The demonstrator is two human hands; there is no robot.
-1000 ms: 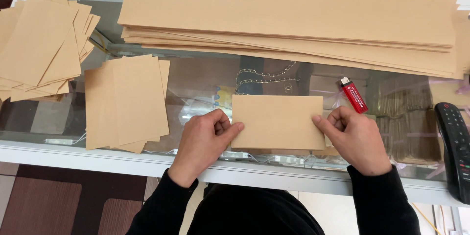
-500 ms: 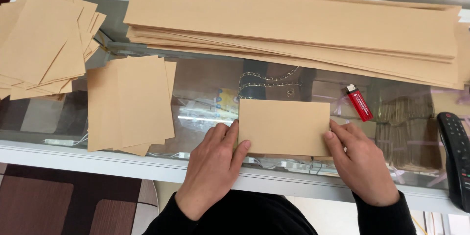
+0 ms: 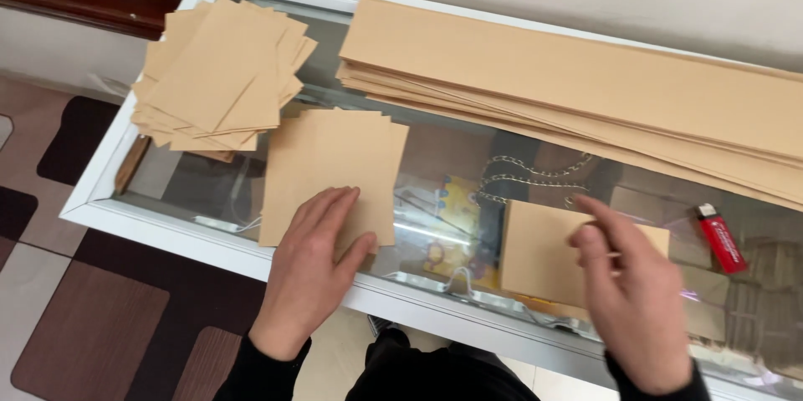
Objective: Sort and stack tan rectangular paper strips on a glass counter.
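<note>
Shifting left since a moment ago, our left hand [image 3: 311,263] lies flat and open-gripped on the small sheet stack [image 3: 335,171], while our right hand [image 3: 636,292] pinches the folded piece [image 3: 539,250] on the glass tabletop [image 3: 452,158].

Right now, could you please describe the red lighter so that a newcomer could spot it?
On the glass-topped counter, look below the long stack of tan strips, beside the right hand. The lighter is the only red thing there.

The light is soft and even, quite bright, with only weak shadows. The glass worktop [image 3: 452,158] shows pale reflections and a small white glare. The right hand [image 3: 636,292] is slightly blurred; the rest is sharp.
</note>
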